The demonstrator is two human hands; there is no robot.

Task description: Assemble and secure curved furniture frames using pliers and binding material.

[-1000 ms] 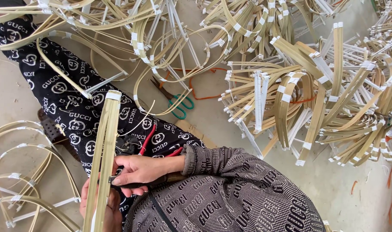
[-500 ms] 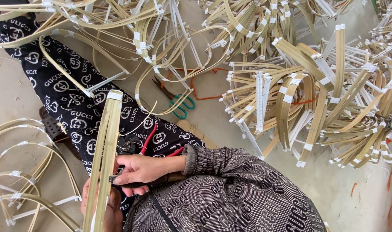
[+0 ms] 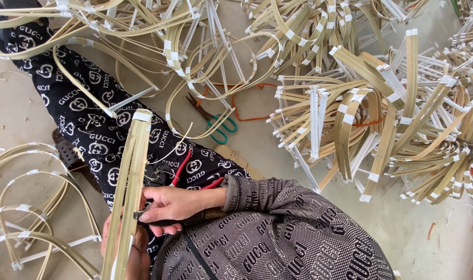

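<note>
Nearest you, your left hand [image 3: 135, 254] grips the lower end of a bundle of bamboo strips [image 3: 127, 192], which rises tilted over your patterned trouser leg [image 3: 91, 129]. Your right hand [image 3: 174, 205] pinches a small dark tool [image 3: 140, 214] against it. Red-handled pliers [image 3: 182, 171] lie on your lap. Farther out, green-handled scissors [image 3: 221, 127] lie on the floor beside piles of bent, white-taped strips [image 3: 371, 109].

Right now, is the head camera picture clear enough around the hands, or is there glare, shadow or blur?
Head view: even, soft daylight, no glare, only faint shadows on the floor. The right hand and bundle of strips are sharp; the left hand is mostly hidden behind the bundle. Piles of strips bow slightly at the edges.
</note>
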